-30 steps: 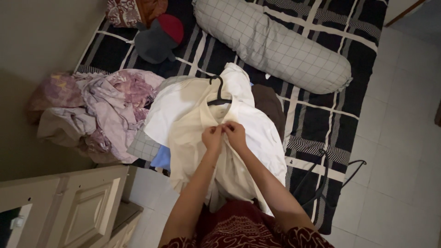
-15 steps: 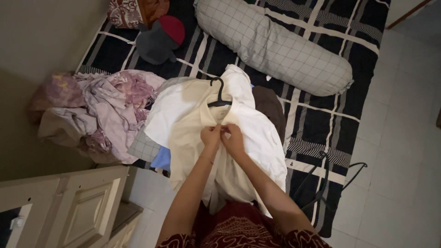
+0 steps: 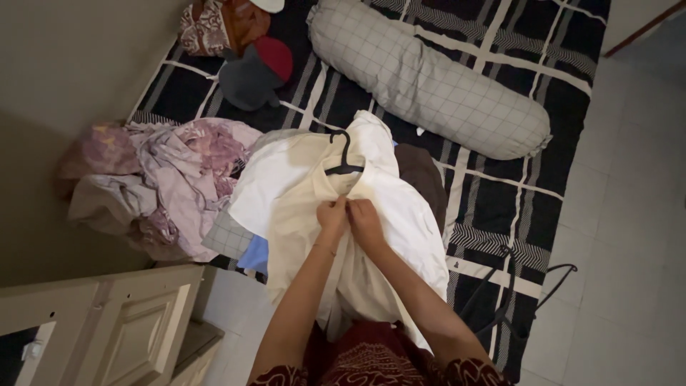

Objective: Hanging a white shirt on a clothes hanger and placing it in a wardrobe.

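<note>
While both hands [image 3: 350,218] pinch its front, the cream shirt [image 3: 307,207] hangs under their grip.

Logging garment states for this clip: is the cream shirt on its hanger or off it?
On. The black hanger hook rises from the collar of the cream shirt, while the left hand and right hand pinch its front.

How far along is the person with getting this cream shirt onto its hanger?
Done: the cream shirt already sits on the black hanger, whose hook shows above the collar. In hand: the left hand and right hand pinch the shirt's front together just below the collar, apparently fastening it. Left: the lower front hangs unfastened, and a heap of pinkish clothes lies crumpled on the bed beside it, with spare hangers at the mattress edge.
</note>
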